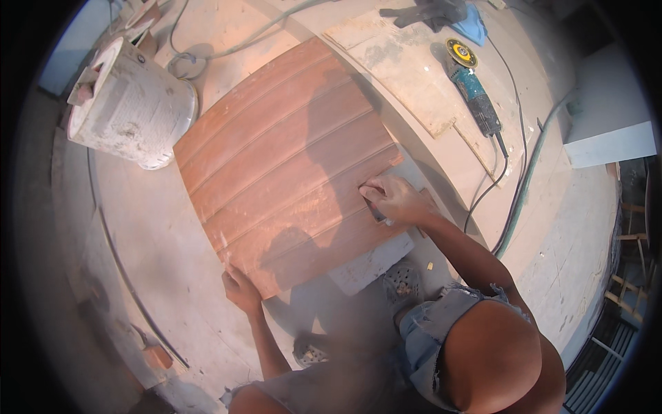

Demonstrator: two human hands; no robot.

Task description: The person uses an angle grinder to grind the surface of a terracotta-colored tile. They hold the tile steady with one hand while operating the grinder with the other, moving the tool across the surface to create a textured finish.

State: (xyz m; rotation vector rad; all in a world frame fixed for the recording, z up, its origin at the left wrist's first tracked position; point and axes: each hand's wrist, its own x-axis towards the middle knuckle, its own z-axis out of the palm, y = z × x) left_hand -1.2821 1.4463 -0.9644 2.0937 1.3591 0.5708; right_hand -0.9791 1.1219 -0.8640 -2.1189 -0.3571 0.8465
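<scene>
Panel: we see a reddish-brown grooved panel (289, 165) lying flat on the dusty floor (158, 255), one end propped on a pale block (369, 265).
Left hand (241, 290): closed over the panel's near corner, gripping it.
Right hand (393, 199): fingers curled around a small dark tool (380, 215), pressed on the panel's right edge.
Nearby: a white bucket (134, 110) just beside the panel; a blue angle grinder (472, 86) well apart on a board.

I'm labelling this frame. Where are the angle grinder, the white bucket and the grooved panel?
angle grinder (474, 90), head view, on its blue body.
white bucket (141, 110), head view, on its side wall.
grooved panel (276, 138), head view, on a bare middle board.
</scene>
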